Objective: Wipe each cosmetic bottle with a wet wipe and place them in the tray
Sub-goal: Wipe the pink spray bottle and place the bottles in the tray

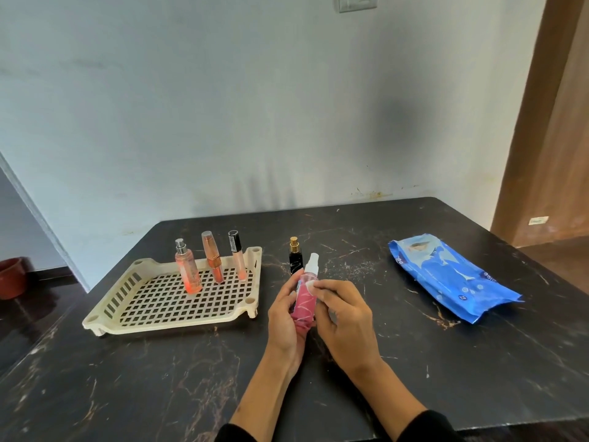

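Note:
My left hand grips a pink spray bottle with a white nozzle, tilted slightly, above the table's middle. My right hand presses a small white wet wipe against the bottle's upper side. Just behind it a black bottle with a gold cap stands on the table. The cream perforated tray lies to the left. Three bottles stand along its far side: an orange spray bottle, a copper-capped tube and a black-capped tube.
A blue wet-wipe pack lies on the right of the dark marble table. The wall runs along the table's far edge. A brown pot sits off to the left, below the table. A wooden door stands at right.

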